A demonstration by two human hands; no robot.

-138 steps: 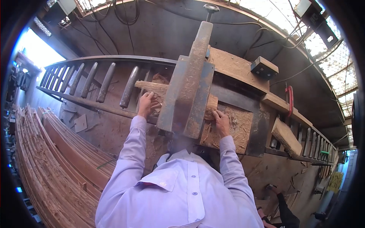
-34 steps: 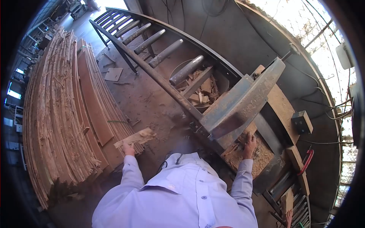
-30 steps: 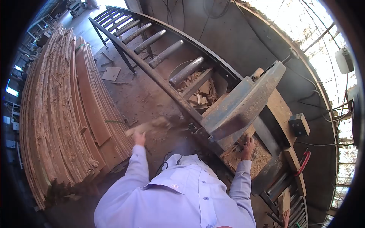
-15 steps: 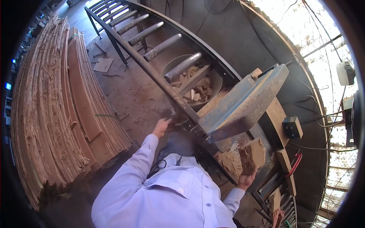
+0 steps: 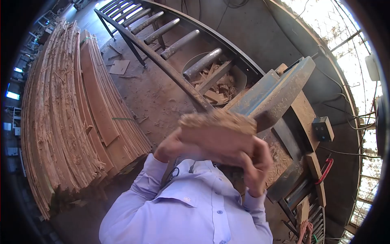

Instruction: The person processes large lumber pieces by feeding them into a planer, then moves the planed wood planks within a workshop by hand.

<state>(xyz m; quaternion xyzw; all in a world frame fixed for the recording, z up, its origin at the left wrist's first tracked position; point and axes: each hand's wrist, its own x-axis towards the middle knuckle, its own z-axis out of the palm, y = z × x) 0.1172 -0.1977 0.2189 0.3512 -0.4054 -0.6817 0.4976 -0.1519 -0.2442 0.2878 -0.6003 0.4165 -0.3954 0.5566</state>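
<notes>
A thick block of wood (image 5: 217,136) with a rough, bark-like edge is held up in front of my chest, blurred by motion. My left hand (image 5: 170,145) grips its left end. Around the right end is my right hand (image 5: 258,164), its thumb across the near face. Just beyond the block stands a saw machine with a blue-grey, dust-covered guard (image 5: 280,97). Sawdust covers the machine's bed (image 5: 280,156) to the right of my right hand. The block hides part of the machine's near edge.
A roller conveyor (image 5: 170,51) runs off to the upper left, with a tub of wood scraps (image 5: 217,87) beneath it. Stacked boards (image 5: 65,118) fill the left side. A red clamp (image 5: 326,171) sits at right. Another person's hands (image 5: 305,231) touch a wood piece at lower right.
My right hand has lifted the wood block off the machine bed and brought it left before my chest. My left hand, empty before, has come over and taken its left end.
</notes>
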